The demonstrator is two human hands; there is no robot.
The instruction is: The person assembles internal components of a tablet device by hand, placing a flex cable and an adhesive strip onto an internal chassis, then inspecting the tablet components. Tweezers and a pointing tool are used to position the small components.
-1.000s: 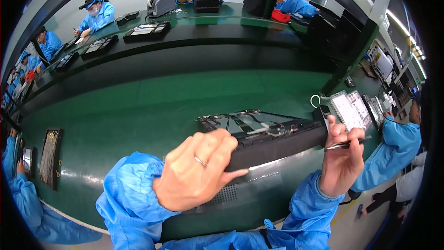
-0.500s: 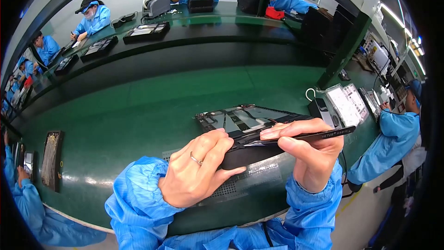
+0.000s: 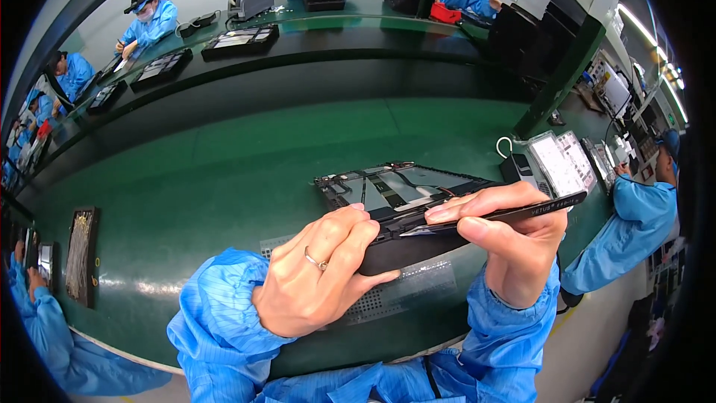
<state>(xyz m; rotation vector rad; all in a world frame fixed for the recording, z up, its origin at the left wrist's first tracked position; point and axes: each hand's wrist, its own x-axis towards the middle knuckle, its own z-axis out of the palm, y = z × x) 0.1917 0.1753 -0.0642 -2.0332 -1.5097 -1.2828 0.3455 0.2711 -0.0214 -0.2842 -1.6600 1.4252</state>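
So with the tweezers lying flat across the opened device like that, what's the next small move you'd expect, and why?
Probably tipping the black tweezers down so their tips reach the near edge of the opened device. The right hand holds them almost level along that edge, while the left hand grips the device's near rim and tilts it up off the green bench. The tips are hidden by the fingers.

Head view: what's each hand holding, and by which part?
Left hand grips the near edge of the opened black tablet-like device. Right hand pinches black tweezers along their middle, tips toward the device's near edge.
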